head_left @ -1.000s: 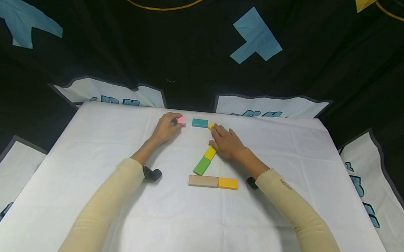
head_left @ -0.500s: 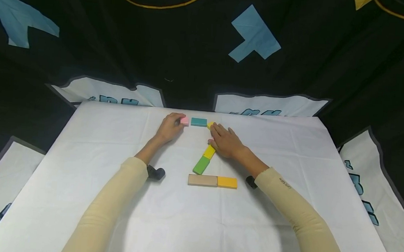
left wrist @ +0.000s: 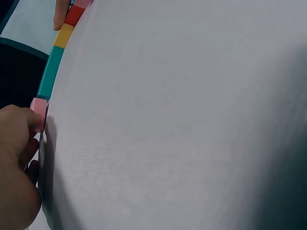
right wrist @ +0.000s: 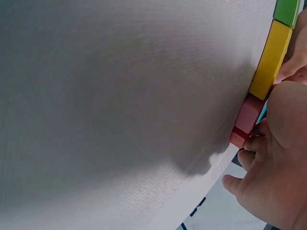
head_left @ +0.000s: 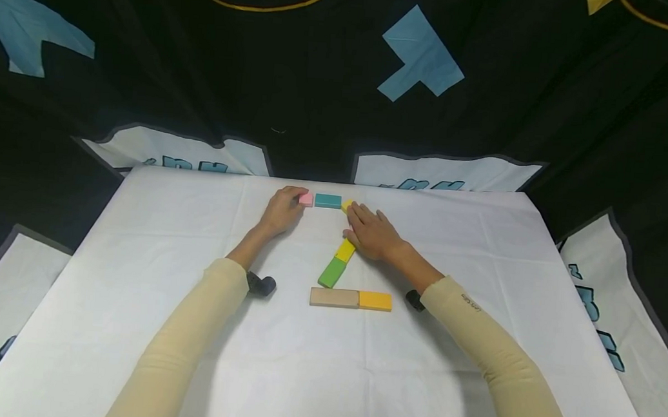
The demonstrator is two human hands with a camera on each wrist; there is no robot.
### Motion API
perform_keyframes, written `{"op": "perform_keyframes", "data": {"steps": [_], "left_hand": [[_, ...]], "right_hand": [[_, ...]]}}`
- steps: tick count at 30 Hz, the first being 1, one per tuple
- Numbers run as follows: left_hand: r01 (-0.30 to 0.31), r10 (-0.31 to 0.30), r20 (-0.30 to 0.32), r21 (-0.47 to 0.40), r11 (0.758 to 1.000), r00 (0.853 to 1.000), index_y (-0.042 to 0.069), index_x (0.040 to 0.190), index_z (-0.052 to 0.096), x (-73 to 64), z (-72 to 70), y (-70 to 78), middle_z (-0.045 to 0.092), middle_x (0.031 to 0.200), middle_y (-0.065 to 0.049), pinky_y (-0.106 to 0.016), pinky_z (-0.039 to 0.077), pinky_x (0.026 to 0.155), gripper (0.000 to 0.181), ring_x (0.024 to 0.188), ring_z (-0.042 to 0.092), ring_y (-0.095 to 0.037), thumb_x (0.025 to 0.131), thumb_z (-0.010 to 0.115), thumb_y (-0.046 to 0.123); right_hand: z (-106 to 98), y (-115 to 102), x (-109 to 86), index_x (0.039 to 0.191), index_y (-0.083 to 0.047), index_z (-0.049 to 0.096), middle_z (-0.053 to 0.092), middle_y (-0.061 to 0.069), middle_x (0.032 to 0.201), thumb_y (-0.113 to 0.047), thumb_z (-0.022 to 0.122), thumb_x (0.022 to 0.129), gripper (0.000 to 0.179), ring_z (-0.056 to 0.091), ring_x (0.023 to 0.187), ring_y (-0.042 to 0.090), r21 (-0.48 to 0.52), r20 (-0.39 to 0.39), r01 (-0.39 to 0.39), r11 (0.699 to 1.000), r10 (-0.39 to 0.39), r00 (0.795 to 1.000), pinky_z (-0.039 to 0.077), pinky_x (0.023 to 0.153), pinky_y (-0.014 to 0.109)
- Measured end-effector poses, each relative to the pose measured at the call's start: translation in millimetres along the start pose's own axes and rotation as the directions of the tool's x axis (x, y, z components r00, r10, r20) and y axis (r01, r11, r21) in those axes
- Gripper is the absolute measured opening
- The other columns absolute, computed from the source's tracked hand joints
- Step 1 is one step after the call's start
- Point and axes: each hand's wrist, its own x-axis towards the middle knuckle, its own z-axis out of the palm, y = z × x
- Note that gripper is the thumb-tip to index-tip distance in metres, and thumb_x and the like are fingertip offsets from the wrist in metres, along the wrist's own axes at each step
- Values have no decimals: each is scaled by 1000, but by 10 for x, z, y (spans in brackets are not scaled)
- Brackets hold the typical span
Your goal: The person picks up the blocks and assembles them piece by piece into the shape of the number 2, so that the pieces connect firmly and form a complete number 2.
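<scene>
In the head view, my left hand pinches a pink block at the far side of the table. A teal block lies just right of it, then a small yellow block. The left wrist view shows the pink block's end right by the teal one. My right hand lies over the row's corner with fingers extended, partly hiding a red block and another pink block. From its thumb, a longer yellow block and a green block slant down toward me.
A natural wood block and an orange-yellow block lie end to end, nearer me than the green one. A white cloth covers the table. Dark curtain with blue patches hangs behind the far edge.
My left hand has slid right with the pink block, bringing it close to the teal block's left end. The right hand and the other blocks have stayed in place.
</scene>
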Motion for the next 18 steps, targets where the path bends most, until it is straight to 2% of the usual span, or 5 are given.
{"op": "perform_keyframes", "data": {"steps": [7, 14, 18], "left_hand": [[4, -4, -8, 30, 1000, 1000, 0, 139, 56, 28, 38, -30, 50, 145, -19, -46, 28, 116, 41, 138, 40, -34, 99, 54, 4], [48, -48, -10, 46, 998, 999, 5, 141, 55, 5, 48, 35, 48, 147, -16, -49, 26, 116, 41, 140, 38, -33, 100, 52, 9], [51, -50, -11, 60, 997, 999, 5, 141, 55, 3, 49, 51, 48, 147, -16, -51, 25, 116, 41, 140, 38, -33, 100, 52, 10]], "right_hand": [[11, 8, 11, 159, -3, 19, 16, 13, 165, -42, 35, 109, 66, 16, 150, 29, -13, -2, 1, 1000, -1, 1000, 14, 119, 54], [26, 11, 16, 159, -4, 18, 14, 12, 165, -43, 32, 109, 65, 14, 151, 28, -34, 13, -3, 999, 4, 1000, 13, 120, 52], [14, 4, 9, 159, -3, 19, 16, 13, 164, -42, 33, 109, 65, 16, 150, 29, -28, 3, 3, 1000, -2, 1000, 14, 119, 53]]}}
